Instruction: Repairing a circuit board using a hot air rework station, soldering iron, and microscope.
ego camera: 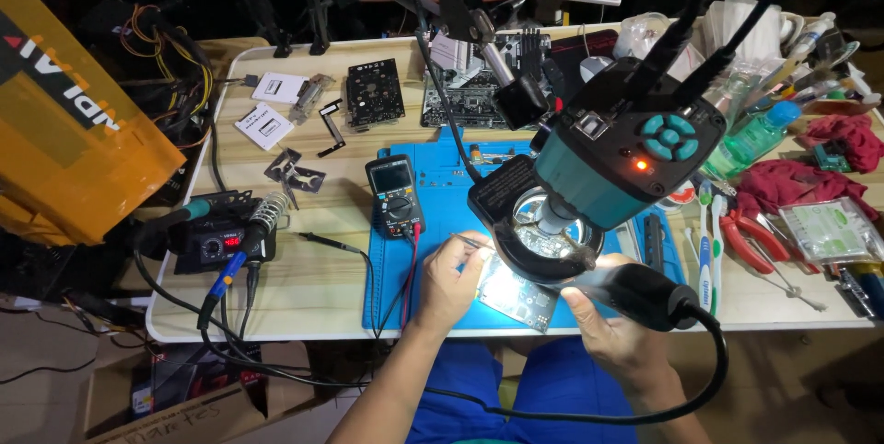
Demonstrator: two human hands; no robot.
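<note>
Head view is showing a wooden table [304, 260] carrying a blue mat [433, 223], with a teal microscope [626, 154] hanging over a lit circuit board [517, 295]. Right hand [619, 332] is wrapping its fingers around a black hot-air wand [645, 295]; left hand [449, 278] is pinching tweezers [474, 241] at the board's edge. Lingering heat could scorch the board, or a slip might knock parts loose.

Both hands are brought close together at the near edge, forearms angled in from below.
The left hand [448, 278] is curled, its fingertips pinched around something thin. The right hand [615, 324] is wrapped in a closed grip around a thick black handle, wrist bent inward, thumb laid along the top.
</note>
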